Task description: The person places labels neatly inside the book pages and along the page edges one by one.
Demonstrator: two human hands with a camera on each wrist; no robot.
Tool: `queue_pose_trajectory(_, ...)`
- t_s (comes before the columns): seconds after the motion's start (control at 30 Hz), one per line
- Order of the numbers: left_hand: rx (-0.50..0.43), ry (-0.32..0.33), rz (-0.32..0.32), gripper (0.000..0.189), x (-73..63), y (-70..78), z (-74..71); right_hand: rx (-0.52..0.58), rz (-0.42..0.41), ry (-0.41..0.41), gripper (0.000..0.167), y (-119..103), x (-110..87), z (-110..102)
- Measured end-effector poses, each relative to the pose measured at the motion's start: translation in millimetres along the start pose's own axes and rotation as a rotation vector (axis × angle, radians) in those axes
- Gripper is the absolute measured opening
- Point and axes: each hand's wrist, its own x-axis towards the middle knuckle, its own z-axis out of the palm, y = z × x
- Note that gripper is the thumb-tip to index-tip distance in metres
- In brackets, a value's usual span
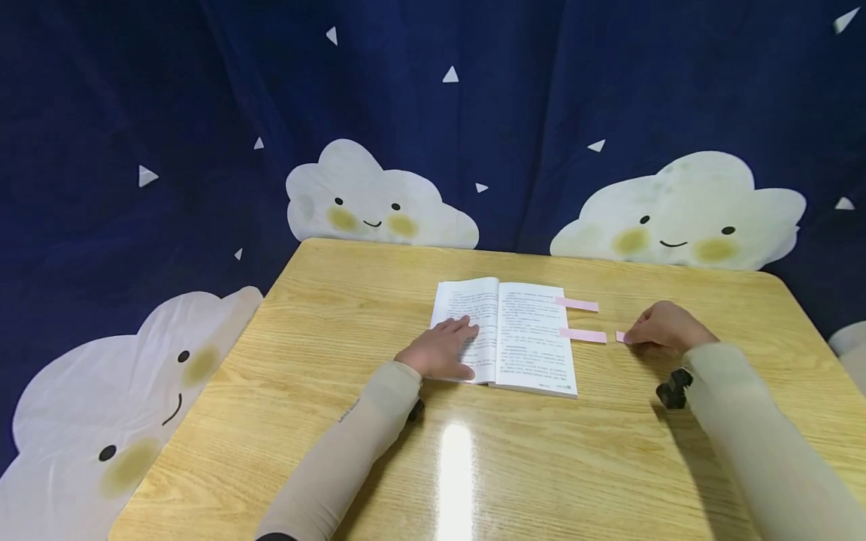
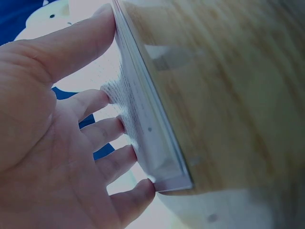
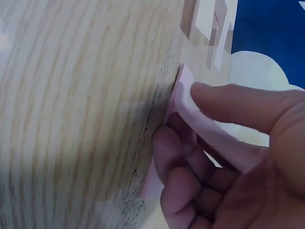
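Observation:
An open book (image 1: pixel 534 361) lies on the wooden table, printed pages up. Across its left page my left hand (image 1: pixel 443 348) is spread; in the left wrist view the fingertips (image 2: pixel 126 152) touch the page near its edge. Two pink sticky notes (image 1: pixel 578 304) jut from the right page's outer edge. To their right, my right hand (image 1: pixel 659 330) pinches a pink sticky note (image 3: pixel 205 121) between thumb and fingers. That note bends up from a pink edge lying on the table, partly hidden behind the curled fingers.
The light wooden table (image 1: pixel 325 323) reflects a bright glare near its front. Behind it hangs a dark blue curtain (image 1: pixel 514 113) with smiling clouds and white triangles. A small black device (image 1: pixel 673 389) sits at the right wrist.

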Motion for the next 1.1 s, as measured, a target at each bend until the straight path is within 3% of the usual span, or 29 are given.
queue_pose_trajectory(0.13,0.003,-0.003,-0.004,0.082,0.2,0.0,-1.0,0.016,0.003,-0.038,0.024,-4,0.4,-1)
queue_pose_trajectory(0.33,0.011,-0.003,-0.003,0.082,0.7,0.9,0.0,0.062,0.045,-0.094,0.036,-9,-1.3,-3)
queue_pose_trajectory(0.67,0.001,0.007,0.000,0.082,0.6,0.6,-0.6,0.002,0.093,-0.060,0.031,-12,-0.8,-5)
queue_pose_trajectory(1.1,0.000,0.005,0.005,0.082,0.9,-0.5,0.4,0.001,0.116,-0.057,0.019,-10,3.3,-4)
